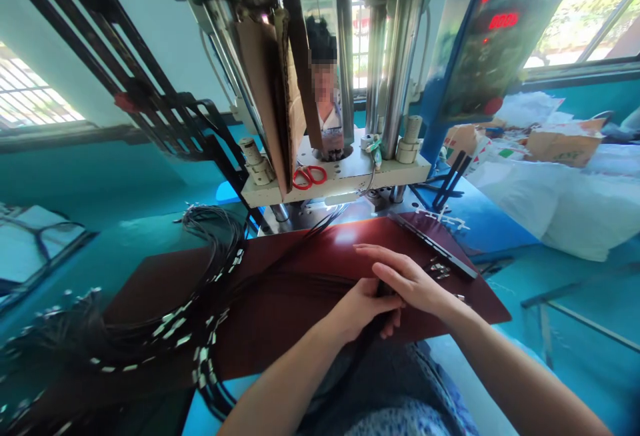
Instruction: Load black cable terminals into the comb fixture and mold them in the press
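My left hand (367, 304) is closed around a bundle of thin black cables (320, 281) near the front edge of the brown board. The cables run left across the board, and part of the bundle hangs toward my lap. Just above and to the right, my right hand (413, 283) rests against the bundle's top end, its upper fingers stretched out and pointing left. Its lower fingers are partly hidden behind the bundle. More black cables with white tags (203, 363) lie curved on the left of the board (305, 249).
A press machine (335, 179) stands ahead, with red-handled scissors (310, 176) on its plate and cables leading under it. Small metal pieces (439, 268) and a dark metal strip (433, 245) lie at right. White sacks (575, 203) are beyond. Another cable coil (213, 223) lies left.
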Demonstrator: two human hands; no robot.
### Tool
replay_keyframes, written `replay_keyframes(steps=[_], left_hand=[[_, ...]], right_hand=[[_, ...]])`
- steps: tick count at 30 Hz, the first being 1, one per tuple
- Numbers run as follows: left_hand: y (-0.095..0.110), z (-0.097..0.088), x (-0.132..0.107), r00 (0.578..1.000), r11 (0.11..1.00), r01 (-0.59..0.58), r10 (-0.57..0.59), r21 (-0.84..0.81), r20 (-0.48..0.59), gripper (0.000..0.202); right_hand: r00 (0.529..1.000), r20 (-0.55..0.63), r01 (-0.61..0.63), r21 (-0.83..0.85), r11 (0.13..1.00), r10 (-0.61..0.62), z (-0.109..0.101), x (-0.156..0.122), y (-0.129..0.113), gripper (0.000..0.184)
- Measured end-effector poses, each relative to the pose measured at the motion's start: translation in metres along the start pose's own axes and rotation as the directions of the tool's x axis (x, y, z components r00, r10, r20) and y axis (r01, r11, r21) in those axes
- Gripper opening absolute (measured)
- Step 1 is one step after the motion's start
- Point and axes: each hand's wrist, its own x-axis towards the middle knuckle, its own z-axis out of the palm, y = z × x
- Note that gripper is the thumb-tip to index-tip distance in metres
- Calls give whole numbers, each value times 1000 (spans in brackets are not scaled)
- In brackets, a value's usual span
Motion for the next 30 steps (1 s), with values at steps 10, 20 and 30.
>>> replay_keyframes(steps=[10, 20, 30], left_hand=[[-5, 15, 9, 992, 999, -49, 46, -22, -116, 23], [9, -14, -1, 982, 967, -41, -7, -250, -187, 37], [4, -9, -8, 943, 989, -64, 17, -131, -333, 41]], right_hand=[[951, 293, 153, -178, 972, -97, -5, 2, 0, 35], [876, -242, -341, -923, 180, 416, -92, -58, 66, 35], [724, -238, -689, -287, 666, 647, -110, -60, 55, 7]])
